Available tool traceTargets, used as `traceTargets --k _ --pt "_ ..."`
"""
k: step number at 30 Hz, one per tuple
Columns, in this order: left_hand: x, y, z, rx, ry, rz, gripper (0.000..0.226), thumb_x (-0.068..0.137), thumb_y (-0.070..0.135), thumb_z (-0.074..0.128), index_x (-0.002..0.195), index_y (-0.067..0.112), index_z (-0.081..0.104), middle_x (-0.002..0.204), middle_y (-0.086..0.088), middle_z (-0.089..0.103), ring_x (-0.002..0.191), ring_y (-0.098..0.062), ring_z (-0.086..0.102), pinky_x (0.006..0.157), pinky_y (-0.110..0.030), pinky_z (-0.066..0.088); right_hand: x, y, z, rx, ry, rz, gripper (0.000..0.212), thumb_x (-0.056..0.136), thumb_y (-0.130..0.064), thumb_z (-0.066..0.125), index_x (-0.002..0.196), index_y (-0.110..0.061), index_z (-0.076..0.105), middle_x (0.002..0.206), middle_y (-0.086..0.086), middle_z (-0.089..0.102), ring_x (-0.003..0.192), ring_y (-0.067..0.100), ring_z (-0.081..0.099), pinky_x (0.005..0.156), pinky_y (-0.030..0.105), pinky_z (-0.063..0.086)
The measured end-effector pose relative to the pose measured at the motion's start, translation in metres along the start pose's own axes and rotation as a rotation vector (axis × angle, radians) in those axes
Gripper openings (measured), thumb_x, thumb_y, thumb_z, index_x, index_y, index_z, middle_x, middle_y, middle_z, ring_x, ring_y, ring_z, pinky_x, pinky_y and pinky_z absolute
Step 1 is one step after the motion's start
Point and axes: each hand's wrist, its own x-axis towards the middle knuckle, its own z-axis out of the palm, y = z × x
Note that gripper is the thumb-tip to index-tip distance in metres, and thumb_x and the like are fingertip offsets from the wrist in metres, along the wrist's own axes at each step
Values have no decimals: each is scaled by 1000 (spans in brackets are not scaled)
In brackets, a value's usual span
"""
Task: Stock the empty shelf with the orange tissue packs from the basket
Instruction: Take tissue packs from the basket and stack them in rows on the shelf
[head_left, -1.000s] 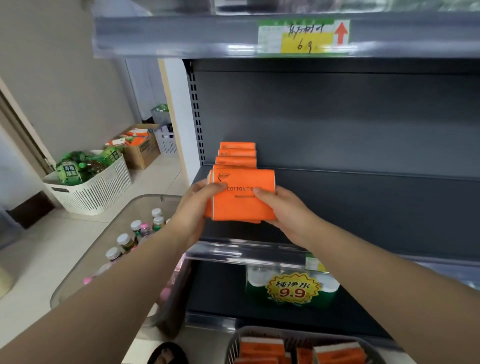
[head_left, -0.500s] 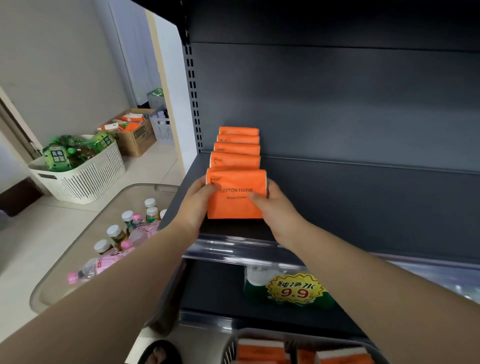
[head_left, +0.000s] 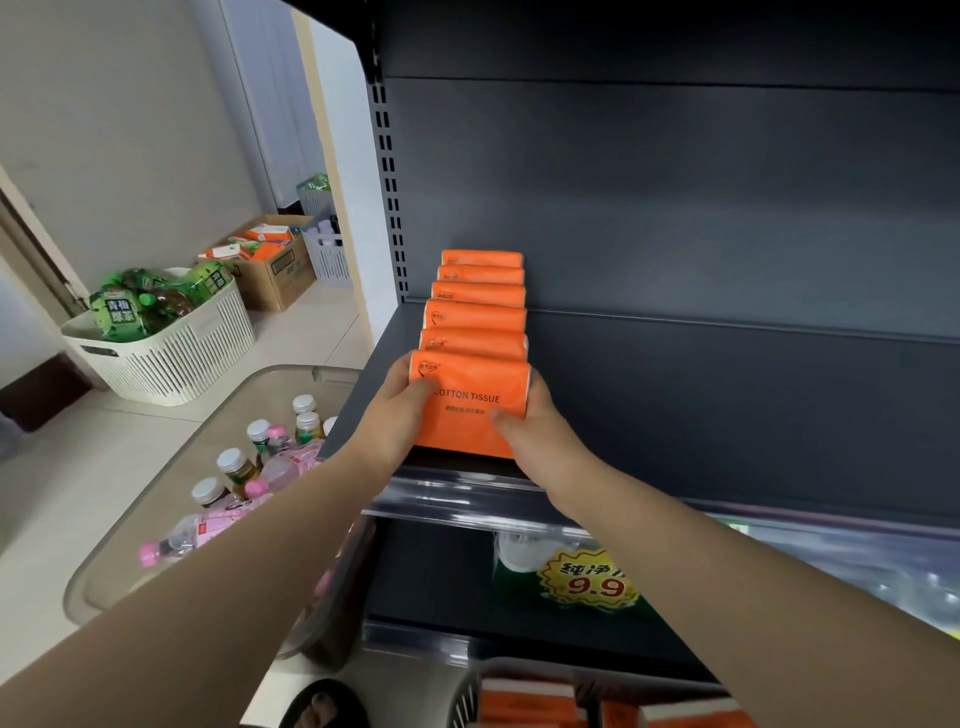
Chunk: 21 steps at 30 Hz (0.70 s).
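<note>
An orange tissue pack (head_left: 467, 410) marked COTTON TISSUE stands upright at the front of the dark shelf (head_left: 701, 405). My left hand (head_left: 400, 415) grips its left edge and my right hand (head_left: 535, 431) grips its right edge. Behind it a row of several orange packs (head_left: 478, 306) runs back to the shelf's rear wall at the left end. At the bottom edge, a grey basket (head_left: 467, 696) holds more orange packs (head_left: 524, 701), partly cut off.
The shelf to the right of the row is bare. Below it sits a green pack with a yellow 9.9 price tag (head_left: 587, 582). At left, a clear bin (head_left: 156, 519) holds bottles; farther off stand a white basket (head_left: 171, 353) and a cardboard box (head_left: 270, 265).
Both hands have pushed the held pack forward and down onto the shelf, against the front of the row. The view has dropped, so the upper shelf edge with its price tag is gone.
</note>
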Motion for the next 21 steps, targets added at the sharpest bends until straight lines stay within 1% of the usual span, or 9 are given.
traceTargets --k 3,6,7,11,15,16,18,20,21 --pt "-3 -4 -3 26 -16 -4 27 99 27 45 124 36 48 115 10 61 106 -9 58 82 -27 45 -1 1 -2 -78 -4 -31 50 97 -14 48 140 -30 29 119 -9 50 108 9 47 89 27 36" --pt "-4 -3 -2 42 -24 -10 33 100 27 45 132 31 45 123 7 57 111 -13 56 93 -32 42 0 1 -2 -112 5 -36 50 97 -14 48 141 -30 29 119 -10 49 107 9 46 89 27 36" --pt "-3 -2 -1 47 -23 -11 33 100 27 44 133 31 44 122 7 57 110 -12 56 93 -32 41 0 2 -2 -114 6 -36 50 97 -14 48 141 -30 29 119 -10 49 108 9 45 90 27 36" --pt "-2 -3 0 54 -14 -10 28 100 26 43 126 35 43 109 19 56 99 2 53 78 -21 41 2 4 -1 -134 14 -39 51 97 -14 47 142 -29 27 120 -11 48 108 8 45 90 27 35" --pt "-5 -5 2 122 42 -2 28 99 29 43 127 32 43 103 22 53 93 4 51 71 -17 38 4 6 -1 -142 28 -38 50 97 -16 49 141 -27 28 118 -11 48 105 8 46 87 26 37" --pt "-6 -4 1 132 54 -3 29 99 29 44 128 30 43 103 20 54 94 3 51 71 -18 39 4 6 -1 -144 28 -42 49 97 -16 49 140 -27 29 117 -11 49 103 7 46 85 24 37" --pt "-7 -1 0 144 73 0 33 98 27 46 131 26 43 108 13 57 97 -2 55 71 -19 41 3 6 -3 -159 31 -56 48 96 -15 50 139 -27 31 113 -12 50 99 6 48 75 17 37" --pt "-9 2 -1 164 94 11 39 97 25 49 135 22 42 112 9 58 101 -8 57 74 -22 44 2 4 -6 -180 45 -68 47 96 -15 50 137 -28 32 109 -12 53 97 7 51 68 14 36" --pt "-12 6 -1 186 108 17 42 97 24 50 138 20 40 115 8 57 102 -11 58 78 -25 45 1 2 -8 -186 55 -74 46 96 -15 50 136 -28 32 106 -13 54 95 6 54 65 13 36"
